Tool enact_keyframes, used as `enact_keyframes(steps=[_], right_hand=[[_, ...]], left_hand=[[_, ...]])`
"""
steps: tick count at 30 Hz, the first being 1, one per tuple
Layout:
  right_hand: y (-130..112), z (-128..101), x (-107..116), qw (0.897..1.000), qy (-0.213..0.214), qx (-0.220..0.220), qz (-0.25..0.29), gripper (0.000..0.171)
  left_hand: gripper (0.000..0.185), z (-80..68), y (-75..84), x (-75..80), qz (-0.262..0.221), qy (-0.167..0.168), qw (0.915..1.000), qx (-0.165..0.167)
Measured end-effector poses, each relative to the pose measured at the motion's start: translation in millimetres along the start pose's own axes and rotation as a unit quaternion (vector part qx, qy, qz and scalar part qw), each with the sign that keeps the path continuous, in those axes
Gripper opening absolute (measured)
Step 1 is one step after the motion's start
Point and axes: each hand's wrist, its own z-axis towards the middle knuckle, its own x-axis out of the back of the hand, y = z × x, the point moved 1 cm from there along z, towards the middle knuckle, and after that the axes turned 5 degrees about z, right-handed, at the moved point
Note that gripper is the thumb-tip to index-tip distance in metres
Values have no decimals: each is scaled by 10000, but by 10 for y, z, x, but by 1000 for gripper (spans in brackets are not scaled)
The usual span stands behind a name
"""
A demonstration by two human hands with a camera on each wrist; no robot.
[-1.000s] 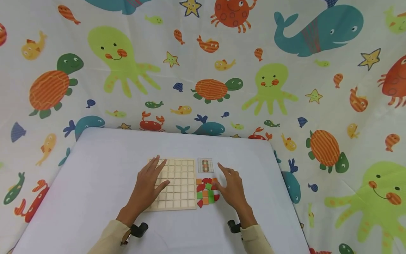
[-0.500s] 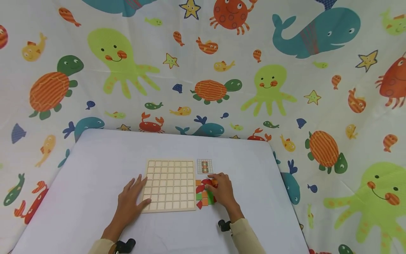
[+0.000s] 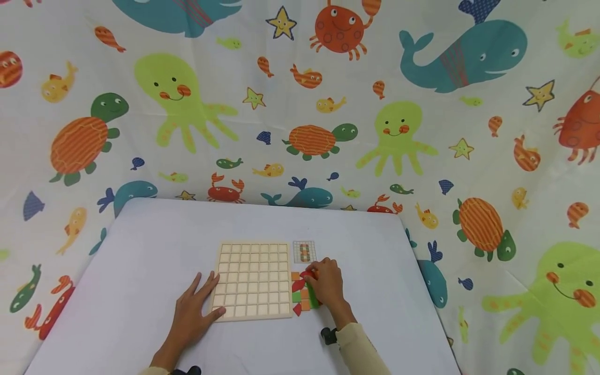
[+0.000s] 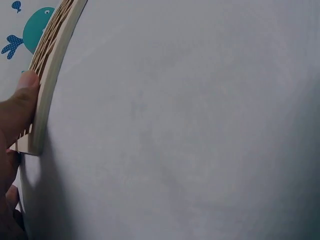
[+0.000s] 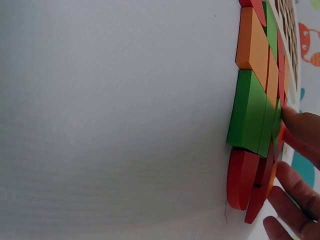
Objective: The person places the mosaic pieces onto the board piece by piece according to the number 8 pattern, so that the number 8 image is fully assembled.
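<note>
A pale wooden grid board (image 3: 254, 281) lies flat on the white table. My left hand (image 3: 192, 312) rests along its left edge with fingers spread; in the left wrist view the thumb (image 4: 24, 95) lies on the board's rim. To the right of the board is a cluster of red, green and orange blocks (image 5: 252, 107). My right hand (image 3: 328, 284) is bent over the far part of the cluster. Its thumb is at a green block (image 5: 277, 122), and other fingertips are beside an orange block (image 5: 271, 181). I cannot tell whether a block is pinched.
A small pattern card (image 3: 304, 252) with a grid and a coloured figure lies beyond the blocks, beside the board's far right corner. Behind the table (image 3: 154, 250) hangs a curtain (image 3: 281, 114) printed with sea animals.
My left hand has moved left, from over the board to its left edge. My right hand has come in leftward over the blocks and its fingers have drawn together. The view has tilted slightly.
</note>
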Motion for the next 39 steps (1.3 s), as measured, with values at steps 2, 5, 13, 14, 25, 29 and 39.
enact_keyframes(steps=[2,5,13,14,25,29,39], right_hand=[[-4,-1,3,10000,5,10,-44,23],[8,10,-8,10000,-13,-29,-40,23],[13,-17,-38,9989,122,-5,452,15],[12,-26,-38,9985,122,-16,532,14],[5,-86,26,9829,205,-76,1831,12],[-108,-27,11,9752,267,39,2196,8],[-603,165,-184,9523,-271,67,3038,6]], left_hand=[[88,-12,12,-1,19,-35,10000,42],[88,-15,28,-1,54,-47,10000,61],[89,-29,35,-32,74,-33,9999,99],[89,-35,35,-41,70,-21,9999,95],[88,-96,39,-77,45,54,10000,38],[87,-86,36,-31,1,123,9999,-10],[88,-46,5,1,72,222,9997,-25]])
